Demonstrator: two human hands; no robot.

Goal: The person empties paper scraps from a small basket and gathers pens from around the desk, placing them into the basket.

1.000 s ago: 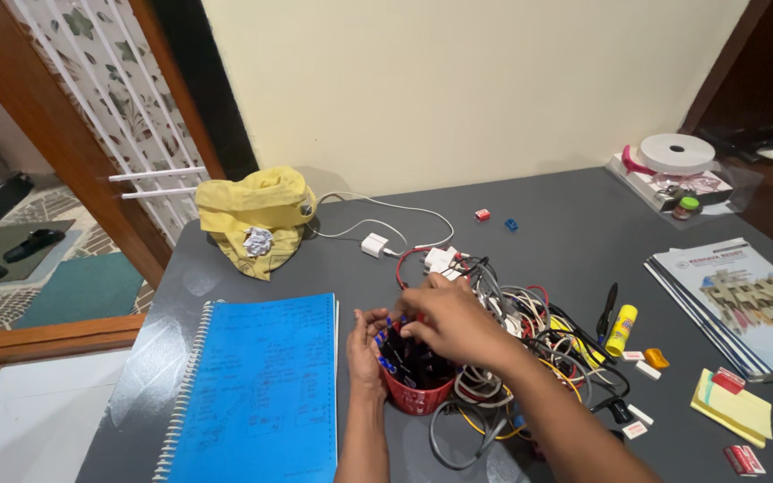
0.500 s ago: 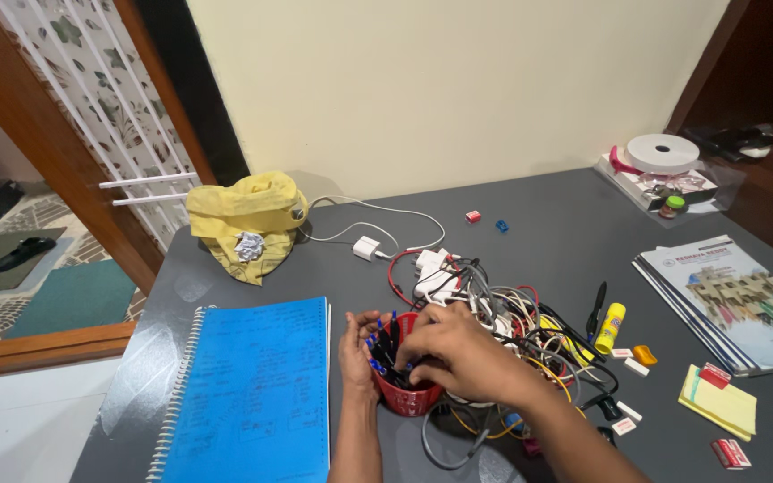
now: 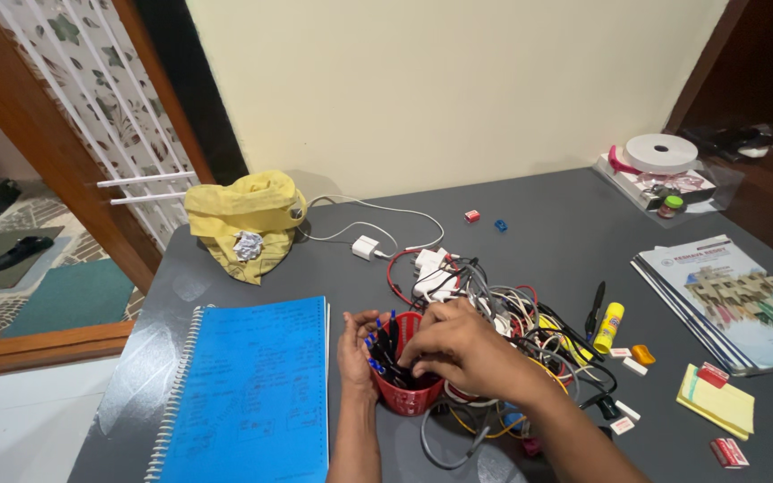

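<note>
At lower centre of the frame, the left hand [image 3: 357, 351] cupped a red cup [image 3: 407, 394] of upright pens. Directly above it, the right hand [image 3: 458, 351] had its fingers [image 3: 411, 354] pinched together on the pen tops, nearer them than the left.

A red cup [image 3: 409, 396] holds blue and black pens; beside it lie a blue notebook [image 3: 252, 394], a yellow bag [image 3: 245, 217] and a grey tabletop [image 3: 556, 233].

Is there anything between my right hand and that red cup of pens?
Nothing visible does. The right hand already rests over the rim of the red cup, fingers among the pens, while the left hand steadies its side. The tangle of cables lies behind it.
</note>
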